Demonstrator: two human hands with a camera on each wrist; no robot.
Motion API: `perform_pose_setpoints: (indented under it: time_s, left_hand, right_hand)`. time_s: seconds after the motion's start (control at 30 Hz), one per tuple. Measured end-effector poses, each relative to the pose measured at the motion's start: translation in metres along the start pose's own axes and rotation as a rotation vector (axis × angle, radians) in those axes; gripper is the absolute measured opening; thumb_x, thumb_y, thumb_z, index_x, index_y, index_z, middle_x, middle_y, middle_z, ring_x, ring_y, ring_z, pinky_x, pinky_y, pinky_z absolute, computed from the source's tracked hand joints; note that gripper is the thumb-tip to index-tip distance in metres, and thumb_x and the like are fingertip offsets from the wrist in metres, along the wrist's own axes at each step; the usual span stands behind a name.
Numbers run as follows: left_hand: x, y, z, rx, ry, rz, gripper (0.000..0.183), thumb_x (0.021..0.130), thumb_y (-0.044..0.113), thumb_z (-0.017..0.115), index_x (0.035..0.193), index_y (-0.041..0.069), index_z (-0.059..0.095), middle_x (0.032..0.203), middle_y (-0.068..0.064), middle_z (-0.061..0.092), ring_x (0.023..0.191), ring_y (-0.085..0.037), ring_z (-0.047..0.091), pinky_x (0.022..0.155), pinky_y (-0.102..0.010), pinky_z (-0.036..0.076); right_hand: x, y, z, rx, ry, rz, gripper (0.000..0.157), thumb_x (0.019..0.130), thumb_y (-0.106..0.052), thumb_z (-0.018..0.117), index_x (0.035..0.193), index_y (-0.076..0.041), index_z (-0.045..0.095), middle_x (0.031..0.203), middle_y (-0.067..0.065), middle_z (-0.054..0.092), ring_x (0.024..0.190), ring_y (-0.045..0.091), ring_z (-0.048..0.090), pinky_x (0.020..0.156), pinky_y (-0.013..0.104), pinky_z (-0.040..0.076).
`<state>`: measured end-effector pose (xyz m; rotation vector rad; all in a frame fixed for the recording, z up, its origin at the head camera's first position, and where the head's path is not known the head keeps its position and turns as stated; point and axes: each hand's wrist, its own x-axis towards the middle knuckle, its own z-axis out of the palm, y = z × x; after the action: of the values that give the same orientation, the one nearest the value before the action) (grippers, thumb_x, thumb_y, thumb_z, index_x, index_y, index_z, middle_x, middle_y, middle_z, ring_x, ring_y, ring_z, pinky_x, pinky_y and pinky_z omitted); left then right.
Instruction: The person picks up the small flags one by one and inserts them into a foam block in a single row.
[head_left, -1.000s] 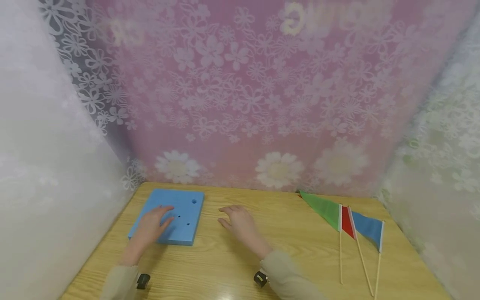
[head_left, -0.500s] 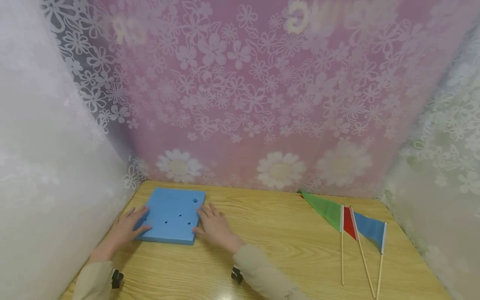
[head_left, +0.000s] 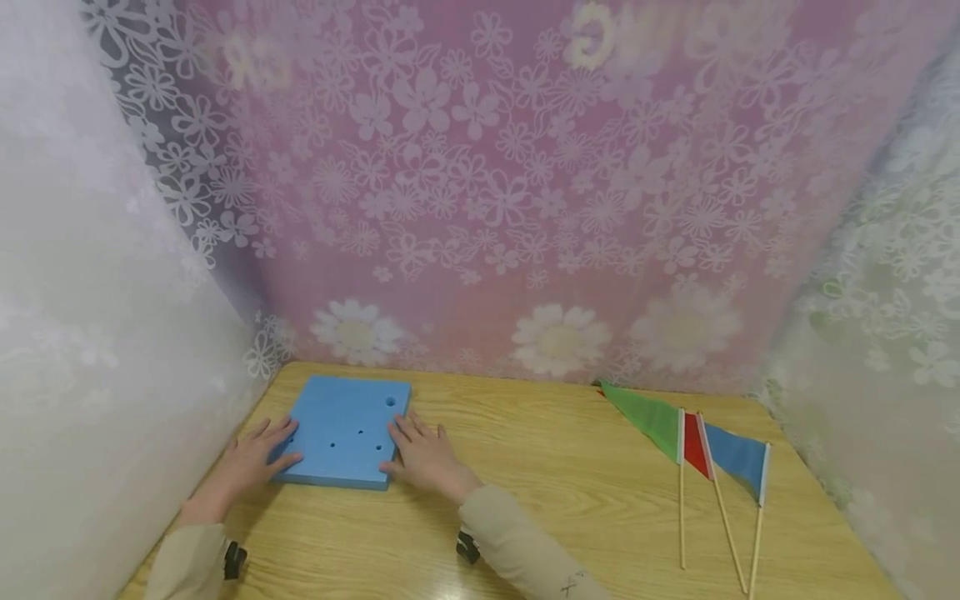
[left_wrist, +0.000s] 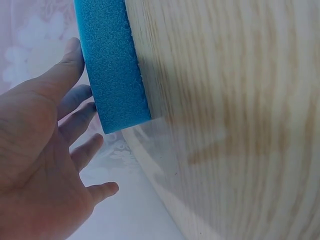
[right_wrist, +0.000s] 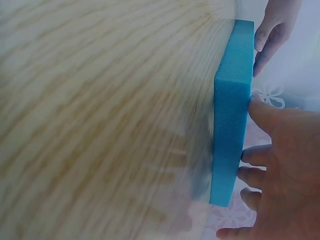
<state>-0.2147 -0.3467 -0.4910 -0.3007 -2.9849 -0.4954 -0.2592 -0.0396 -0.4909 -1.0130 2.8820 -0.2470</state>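
Note:
A flat blue foam board (head_left: pixel 345 417) with several small holes and one larger hole near its far right corner lies on the wooden table. My left hand (head_left: pixel 251 462) rests at its left edge, fingers spread and thumb on the top near the front corner. My right hand (head_left: pixel 427 454) lies along the right edge, thumb and fingertips at the rim. In the left wrist view, the thumb and some fingertips of the left hand (left_wrist: pixel 45 135) touch the board's face (left_wrist: pixel 112 65). The right wrist view has the right hand's (right_wrist: pixel 285 165) fingertips against the board (right_wrist: pixel 231 130).
On the right side of the table lie three small pennants on thin sticks: a green flag (head_left: pixel 648 421), a red flag (head_left: pixel 697 446) and a blue flag (head_left: pixel 738 457). A pink flowered curtain (head_left: pixel 480 217) hangs behind the table (head_left: pixel 555 467), with pale curtains at both sides.
My left hand has moved from over the board to its left edge. My right hand has come left from the bare table to the right edge. The board stays about where it was.

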Motion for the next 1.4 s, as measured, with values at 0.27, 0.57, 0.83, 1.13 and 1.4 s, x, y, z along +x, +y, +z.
perform_pose_setpoints:
  time_s: [0.27,0.57,0.83,1.13,1.4]
  left_hand:
    - [0.001,0.002,0.009,0.017,-0.013,0.022,0.069,0.097,0.041,0.067,0.146,-0.005,0.049,0.152,-0.028,0.042,0.138,-0.057,0.034,0.098,-0.084,0.026]
    - [0.002,0.015,0.012,0.014,-0.003,0.062,0.067,0.096,0.04,0.069,0.146,-0.002,0.052,0.151,-0.025,0.046,0.14,-0.054,0.035,0.098,-0.084,0.026]
    - [0.003,0.029,0.019,0.015,0.004,0.072,0.067,0.097,0.039,0.068,0.147,-0.001,0.051,0.153,-0.024,0.045,0.142,-0.053,0.031,0.103,-0.083,0.021]
    - [0.006,0.044,0.029,0.003,-0.008,0.086,0.067,0.098,0.04,0.066,0.15,0.002,0.049,0.155,-0.021,0.043,0.145,-0.051,0.028,0.105,-0.083,0.018]
    - [0.01,0.059,0.028,0.0,-0.017,0.101,0.065,0.098,0.038,0.067,0.149,0.001,0.05,0.154,-0.021,0.044,0.145,-0.051,0.028,0.106,-0.082,0.017]
  right_hand:
    - [-0.004,0.011,0.003,0.012,-0.026,0.011,0.076,0.102,-0.058,0.046,0.163,-0.017,0.027,0.169,0.002,0.019,0.156,0.023,0.014,0.118,0.062,0.027]
    - [-0.012,0.028,0.0,0.034,-0.035,0.014,0.076,0.102,-0.057,0.048,0.163,-0.018,0.025,0.169,0.001,0.019,0.157,0.024,0.012,0.119,0.063,0.025]
    - [-0.022,0.039,0.0,-0.003,-0.028,0.028,0.077,0.101,-0.059,0.046,0.163,-0.019,0.025,0.169,-0.001,0.02,0.157,0.024,0.013,0.118,0.062,0.026]
    - [-0.04,0.055,-0.008,0.02,-0.037,0.028,0.075,0.102,-0.054,0.05,0.162,-0.016,0.027,0.168,0.002,0.022,0.156,0.027,0.013,0.118,0.064,0.025]
    - [-0.048,0.066,-0.01,0.018,-0.03,0.03,0.075,0.102,-0.054,0.051,0.162,-0.015,0.029,0.168,0.002,0.023,0.156,0.028,0.014,0.117,0.065,0.026]
